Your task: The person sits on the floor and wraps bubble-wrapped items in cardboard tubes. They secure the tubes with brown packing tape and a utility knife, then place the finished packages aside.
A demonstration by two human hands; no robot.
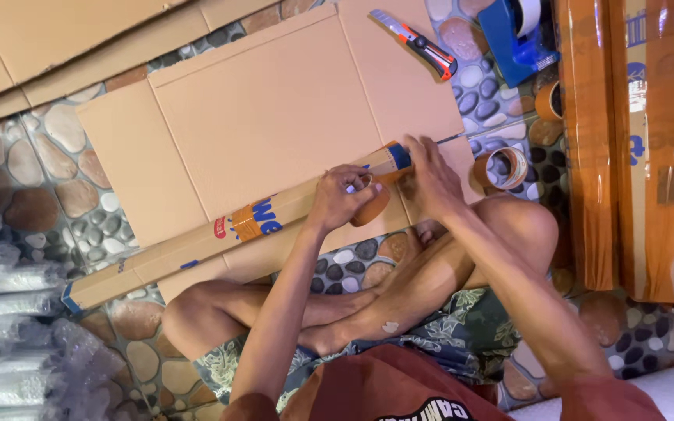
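Pebble floor, long box (228, 230), left grip (342, 199) clamped on tape roll (371, 206), right grip (431, 178) pressing box end

A box cutter (416, 44) lay on flattened cardboard (274, 109) well above the fingers, a blue tape dispenser (518, 35) beyond it, taped long boxes (633, 148) far right, bubble wrap (1, 312) far left, pebble-patterned floor (48, 164) underneath.

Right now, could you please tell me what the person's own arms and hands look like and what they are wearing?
Both arms are bare along all that shows, with no gloves, watch or bands visible. The left hand and right hand have slim fingers. The short sleeves of a dark red shirt show at the shoulders.
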